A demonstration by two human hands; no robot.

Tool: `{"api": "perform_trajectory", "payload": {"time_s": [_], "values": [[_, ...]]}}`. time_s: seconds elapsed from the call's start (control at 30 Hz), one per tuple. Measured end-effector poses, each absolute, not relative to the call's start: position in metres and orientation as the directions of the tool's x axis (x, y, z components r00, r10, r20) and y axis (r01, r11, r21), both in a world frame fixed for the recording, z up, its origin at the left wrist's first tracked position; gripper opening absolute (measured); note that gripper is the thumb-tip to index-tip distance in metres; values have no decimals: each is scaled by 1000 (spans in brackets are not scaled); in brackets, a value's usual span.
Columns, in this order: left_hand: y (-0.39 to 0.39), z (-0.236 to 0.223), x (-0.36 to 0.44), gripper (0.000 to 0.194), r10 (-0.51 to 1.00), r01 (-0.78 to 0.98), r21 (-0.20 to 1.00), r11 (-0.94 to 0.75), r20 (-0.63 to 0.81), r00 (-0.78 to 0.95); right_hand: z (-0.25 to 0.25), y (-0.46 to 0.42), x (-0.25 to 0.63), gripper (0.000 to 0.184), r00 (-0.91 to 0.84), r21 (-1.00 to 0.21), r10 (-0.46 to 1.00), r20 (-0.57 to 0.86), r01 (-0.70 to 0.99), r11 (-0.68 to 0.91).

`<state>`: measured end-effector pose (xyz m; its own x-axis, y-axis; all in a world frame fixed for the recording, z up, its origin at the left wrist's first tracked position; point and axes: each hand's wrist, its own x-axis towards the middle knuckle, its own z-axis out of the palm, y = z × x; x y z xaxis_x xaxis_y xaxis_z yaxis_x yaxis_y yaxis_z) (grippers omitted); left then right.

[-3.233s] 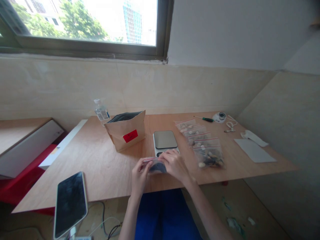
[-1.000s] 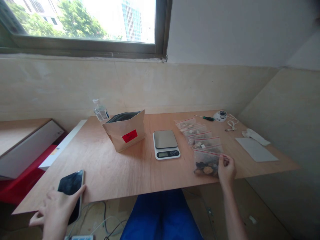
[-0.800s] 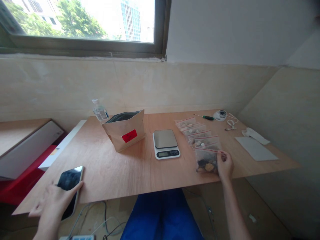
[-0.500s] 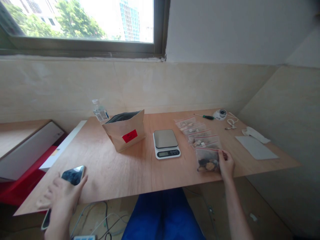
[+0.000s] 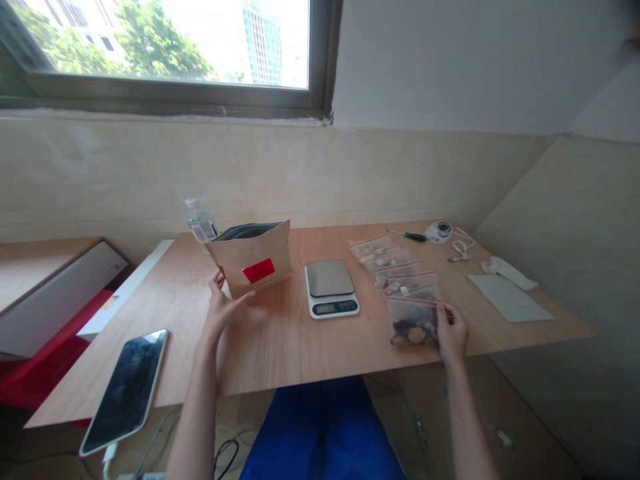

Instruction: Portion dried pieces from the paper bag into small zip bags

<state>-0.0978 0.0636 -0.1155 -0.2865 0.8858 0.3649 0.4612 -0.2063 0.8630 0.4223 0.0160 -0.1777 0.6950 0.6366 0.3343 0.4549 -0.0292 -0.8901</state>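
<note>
Right hand (image 5: 453, 333) pinches a zip bag (image 5: 413, 321) while left hand (image 5: 225, 310) spreads at the paper bag (image 5: 233, 260)

Right of centre in the lower half of the frame, the zip bag, with dark and tan pieces inside, is held at its upper right corner. The right hand's thumb and fingers are closed on that corner, so the bag extends leftward from the grip, its red-lined top edge level with the fingertips. More clear bags (image 5: 397, 270) overlap in a row behind it, toward the upper middle.

Left of centre, the paper bag stands upright, its mouth open. The left hand is at its lower left corner, thumb and fingers apart; whether they touch it cannot be told. A scale (image 5: 331, 290) sits between the two hands, near the frame's middle, and a tablet (image 5: 127, 387) lies at lower left.
</note>
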Motion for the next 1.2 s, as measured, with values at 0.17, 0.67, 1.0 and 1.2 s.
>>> {"api": "perform_trajectory", "payload": {"time_s": [0.17,0.67,1.0,1.2], "values": [[71,-115,-104,75,947,318,945,-80,172,-273,-180,17,424,48,690,-891,642,333,454,-26],[52,-109,-100,72,995,389,921,15,25,-97,-180,16,424,50,696,-886,635,335,462,-39],[37,-119,-79,72,996,336,940,-61,79,-41,-177,16,422,47,701,-896,625,343,445,-8],[18,-129,-75,89,920,441,896,-48,212,-331,-152,4,400,48,814,-947,488,316,303,108]]}}
